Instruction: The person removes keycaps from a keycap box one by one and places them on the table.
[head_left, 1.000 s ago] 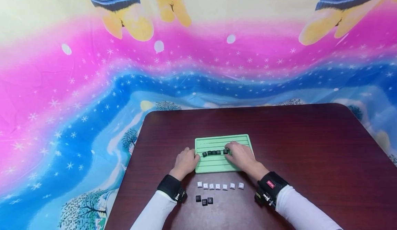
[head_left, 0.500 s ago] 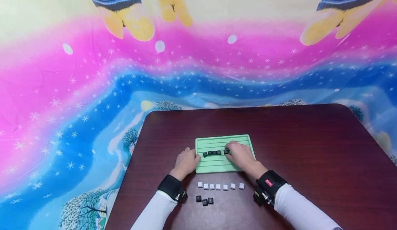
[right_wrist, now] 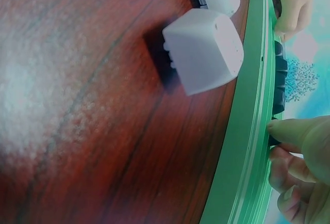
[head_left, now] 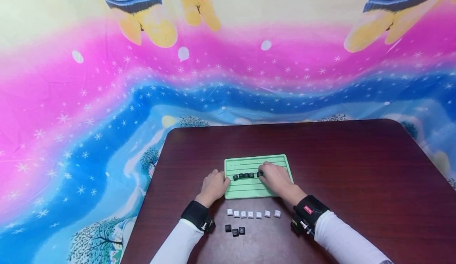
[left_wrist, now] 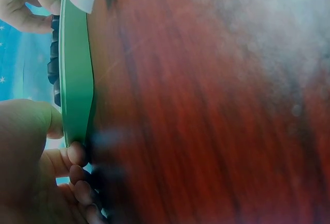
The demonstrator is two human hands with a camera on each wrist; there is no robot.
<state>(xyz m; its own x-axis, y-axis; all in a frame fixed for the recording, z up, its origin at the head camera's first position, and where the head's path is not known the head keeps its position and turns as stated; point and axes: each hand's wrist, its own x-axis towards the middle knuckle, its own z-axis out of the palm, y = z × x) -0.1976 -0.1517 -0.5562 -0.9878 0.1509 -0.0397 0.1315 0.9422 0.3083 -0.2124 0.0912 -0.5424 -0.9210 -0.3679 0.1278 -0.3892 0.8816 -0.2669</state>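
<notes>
A light green grooved tray (head_left: 251, 192) lies on the table, with a row of black keycaps (head_left: 246, 175) standing across its middle. My left hand (head_left: 213, 185) grips the tray's left edge; in the left wrist view the thumb (left_wrist: 53, 122) is on the rim and the fingertips are at its outer side. Over the tray's right half, my right hand (head_left: 276, 177) pinches a black keycap (head_left: 259, 174) between thumb and finger, at the right end of the row with a small gap before it. In the right wrist view that keycap is mostly hidden by the fingers.
In front of the tray, several white keycaps (head_left: 251, 215) form a loose row on the dark wooden table (head_left: 342, 157). Nearer to me lie three black keycaps (head_left: 235, 232). A patterned cloth (head_left: 228, 70) hangs behind the table's far edge.
Both hands stay almost where they were on the tray. The right wrist has shifted very slightly to the left, and the pinched keycap is a little more covered by the fingers.
</notes>
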